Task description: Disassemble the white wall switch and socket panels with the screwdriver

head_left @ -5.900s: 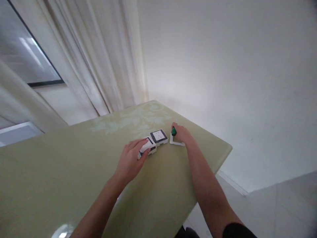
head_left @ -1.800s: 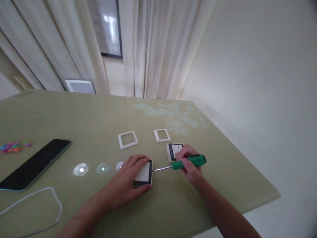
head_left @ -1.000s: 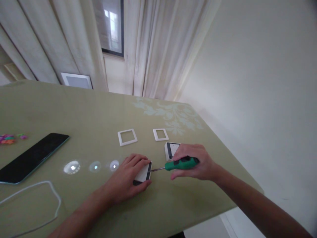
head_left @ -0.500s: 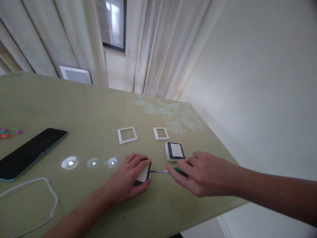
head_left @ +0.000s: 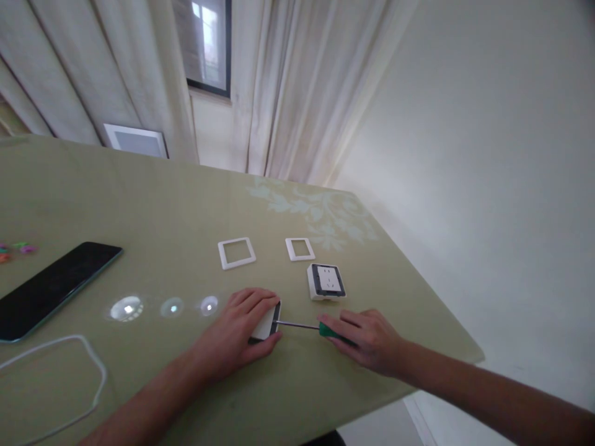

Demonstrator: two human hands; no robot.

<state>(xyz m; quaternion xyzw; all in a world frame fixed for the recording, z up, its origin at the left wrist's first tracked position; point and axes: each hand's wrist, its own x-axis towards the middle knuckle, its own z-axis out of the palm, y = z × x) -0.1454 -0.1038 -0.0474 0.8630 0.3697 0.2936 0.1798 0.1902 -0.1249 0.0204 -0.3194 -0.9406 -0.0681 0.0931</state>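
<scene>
My left hand (head_left: 248, 328) is closed over a white and dark-edged wall socket (head_left: 266, 324) on the table, its fingers along the far side and the thumb at the near edge. Most of that socket is hidden under the palm. In my right hand (head_left: 369, 341) is a screwdriver (head_left: 328, 331) with a green handle, held nearly level. Its thin metal shaft points left, and the tip meets the dark right edge of the socket. Just beyond the shaft sits a second wall socket (head_left: 329, 280) on a white box, its slotted face up.
Two white square frames (head_left: 237, 253) (head_left: 300, 249) lie behind the sockets. A black phone (head_left: 60, 285), a white cable (head_left: 88, 350) and small colourful pieces (head_left: 23, 248) are on the left. The table's right edge runs close to a white wall (head_left: 488, 186).
My right hand has shifted slightly down and right, showing more of the screwdriver's shaft and handle, which now slope a little. The left hand keeps its hold on the socket.
</scene>
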